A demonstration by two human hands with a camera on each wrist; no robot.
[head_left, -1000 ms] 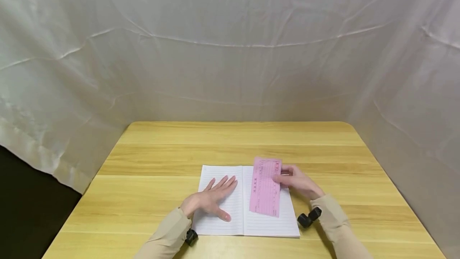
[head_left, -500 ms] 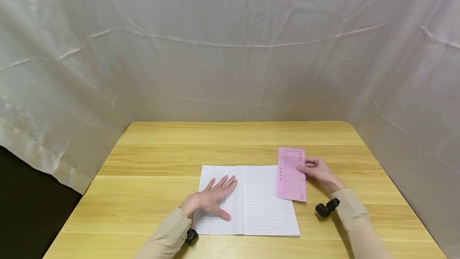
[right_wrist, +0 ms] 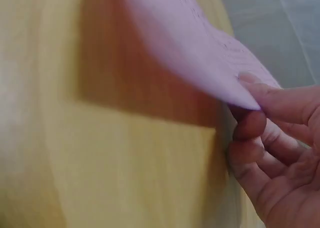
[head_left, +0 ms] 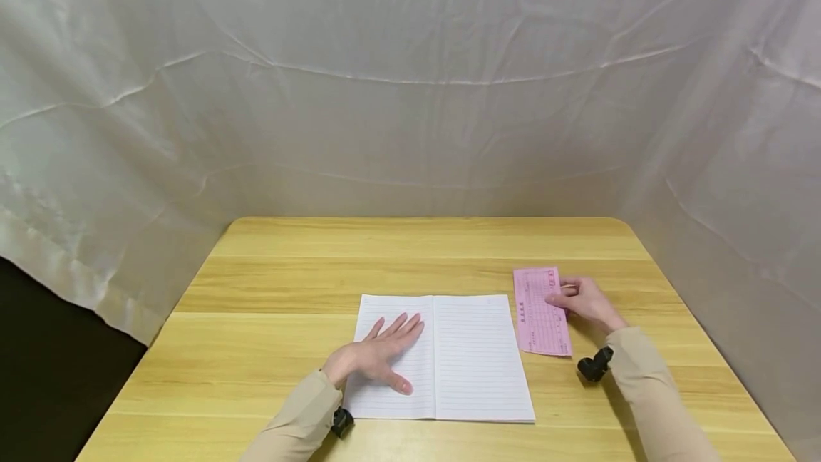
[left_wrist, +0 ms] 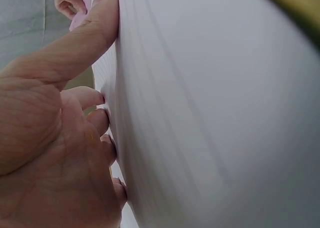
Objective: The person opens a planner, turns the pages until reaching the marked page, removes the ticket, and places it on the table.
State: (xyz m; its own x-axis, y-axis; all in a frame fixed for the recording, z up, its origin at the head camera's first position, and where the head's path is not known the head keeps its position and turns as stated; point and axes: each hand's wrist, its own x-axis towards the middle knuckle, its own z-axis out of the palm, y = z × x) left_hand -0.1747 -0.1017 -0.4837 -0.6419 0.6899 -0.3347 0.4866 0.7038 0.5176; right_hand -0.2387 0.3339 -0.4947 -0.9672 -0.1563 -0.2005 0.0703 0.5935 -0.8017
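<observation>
An open lined notebook (head_left: 482, 358) lies flat near the table's front edge. My left hand (head_left: 380, 358) rests on its left page with fingers spread; the left wrist view shows the fingertips and thumb touching the paper (left_wrist: 200, 98). To the right of the notebook, my right hand (head_left: 585, 301) pinches the right edge of a pink printed slip (head_left: 540, 316) between thumb and fingers. In the right wrist view the pink slip (right_wrist: 185, 43) bends a little and casts a shadow on the wood, so at least part of it is off the table.
The wooden table (head_left: 269, 284) stretches out behind and to both sides of the notebook. Pale grey cloth (head_left: 410, 127) hangs behind and beside the table. A black wrist camera (head_left: 595, 364) sits on the right wrist, another (head_left: 342, 422) on the left.
My right hand has carried the pink slip rightward from above the notebook's right page to beside the notebook, and the slip is lower now. The left hand has stayed in place.
</observation>
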